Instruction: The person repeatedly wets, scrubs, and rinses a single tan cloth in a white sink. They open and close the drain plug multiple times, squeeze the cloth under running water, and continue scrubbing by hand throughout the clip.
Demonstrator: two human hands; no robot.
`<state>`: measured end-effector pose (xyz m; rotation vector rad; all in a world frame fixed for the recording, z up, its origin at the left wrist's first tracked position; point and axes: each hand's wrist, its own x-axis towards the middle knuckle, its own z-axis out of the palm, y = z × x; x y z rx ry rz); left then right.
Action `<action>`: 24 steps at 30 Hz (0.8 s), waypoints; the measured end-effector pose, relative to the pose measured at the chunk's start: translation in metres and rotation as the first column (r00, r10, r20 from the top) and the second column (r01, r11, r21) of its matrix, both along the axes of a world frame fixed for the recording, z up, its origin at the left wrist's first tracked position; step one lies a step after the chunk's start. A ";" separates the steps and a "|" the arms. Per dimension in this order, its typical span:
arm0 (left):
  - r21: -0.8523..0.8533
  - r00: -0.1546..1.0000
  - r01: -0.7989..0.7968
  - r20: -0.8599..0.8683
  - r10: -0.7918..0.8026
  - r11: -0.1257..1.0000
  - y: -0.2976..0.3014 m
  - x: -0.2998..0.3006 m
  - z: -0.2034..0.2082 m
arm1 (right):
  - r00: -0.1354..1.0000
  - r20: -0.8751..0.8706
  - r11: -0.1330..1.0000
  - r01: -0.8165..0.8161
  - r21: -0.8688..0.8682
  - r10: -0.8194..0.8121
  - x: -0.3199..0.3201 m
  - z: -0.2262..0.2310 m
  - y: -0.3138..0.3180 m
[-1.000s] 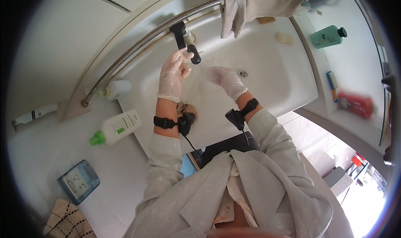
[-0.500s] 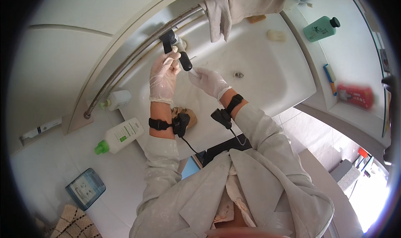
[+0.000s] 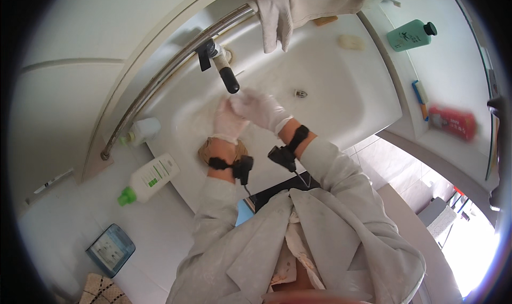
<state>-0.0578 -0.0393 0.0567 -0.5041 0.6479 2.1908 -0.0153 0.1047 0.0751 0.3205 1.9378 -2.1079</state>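
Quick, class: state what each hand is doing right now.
Left hand: gloved, pressed against the right hand, holding nothing visible.
Right hand: gloved, laid over the left under the tap.

Home bathroom: white washbasin (image 3: 341, 117) w/ tap (image 3: 221, 69), soap bar (image 3: 352, 41), lotion bottles (image 3: 149, 178), tiled floor (image 3: 394, 168).

2 gloved hands (image 3: 250, 114), 3 bottles (image 3: 150, 179)

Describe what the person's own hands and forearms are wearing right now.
Both the left hand and the right hand wear thin whitish disposable gloves. Each wrist carries a black strap with a small black device; a thin dark cable runs from each toward the body. The loose sleeves are pale grey-beige, like a light coat.
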 end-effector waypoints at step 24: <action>-0.171 0.990 0.035 -0.125 -0.057 0.985 0.058 -0.022 -0.026 | 0.815 0.305 -0.530 0.560 -0.637 0.494 -0.026 -0.039 0.030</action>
